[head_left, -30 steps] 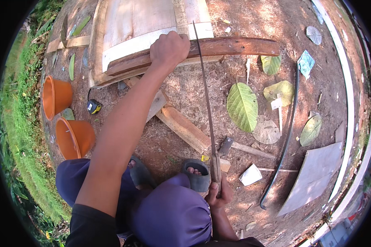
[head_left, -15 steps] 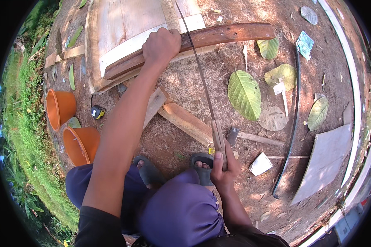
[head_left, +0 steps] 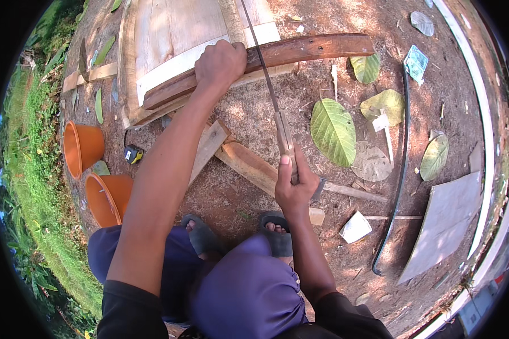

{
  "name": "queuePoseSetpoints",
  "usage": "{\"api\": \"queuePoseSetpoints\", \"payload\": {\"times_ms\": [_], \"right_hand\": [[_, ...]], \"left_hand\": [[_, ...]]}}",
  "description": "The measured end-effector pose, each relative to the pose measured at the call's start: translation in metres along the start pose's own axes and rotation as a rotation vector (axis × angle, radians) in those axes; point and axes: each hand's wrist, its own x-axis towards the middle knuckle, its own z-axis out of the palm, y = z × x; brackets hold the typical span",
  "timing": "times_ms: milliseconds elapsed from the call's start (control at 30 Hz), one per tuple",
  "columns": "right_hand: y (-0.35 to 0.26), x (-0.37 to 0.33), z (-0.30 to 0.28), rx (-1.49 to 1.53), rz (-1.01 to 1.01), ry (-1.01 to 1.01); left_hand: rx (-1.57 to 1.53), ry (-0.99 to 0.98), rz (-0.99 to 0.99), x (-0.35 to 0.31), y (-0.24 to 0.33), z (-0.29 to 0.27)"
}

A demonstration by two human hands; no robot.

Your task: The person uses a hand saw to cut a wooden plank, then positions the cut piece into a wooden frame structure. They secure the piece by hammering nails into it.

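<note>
My left hand [head_left: 220, 63] is closed round a reddish-brown wooden beam [head_left: 316, 47], pressing it down on a board panel [head_left: 181, 28] with a pale front strip. In my right hand [head_left: 295, 179] is the wooden handle of a handsaw [head_left: 270, 85]. Seen nearly edge-on, its thin dark blade crosses the beam just right of my left hand and runs on past the top of the view. Whether the teeth have cut into the wood I cannot make out. Below the panel, rough wooden pieces [head_left: 249, 162] lie crossed on the ground.
Two orange buckets [head_left: 90, 148] and a tape measure [head_left: 133, 153] are at the left. A hammer-like tool with a wooden handle [head_left: 356, 192] lies beside my right hand. Farther right are large leaves [head_left: 333, 133], a white cup [head_left: 356, 227], a black strip [head_left: 404, 152] and a grey board [head_left: 444, 226].
My right hand has pushed the saw forward and slightly left, away from my body. My left hand stays on the beam, which holds almost the same place.
</note>
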Motion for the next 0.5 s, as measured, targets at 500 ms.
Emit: {"api": "queuePoseSetpoints", "payload": {"times_ms": [500], "right_hand": [[-0.029,-0.012,-0.016,-0.014,0.093,-0.038]], "left_hand": [[-0.009,-0.011,-0.054,-0.003,-0.002,0.003]]}}
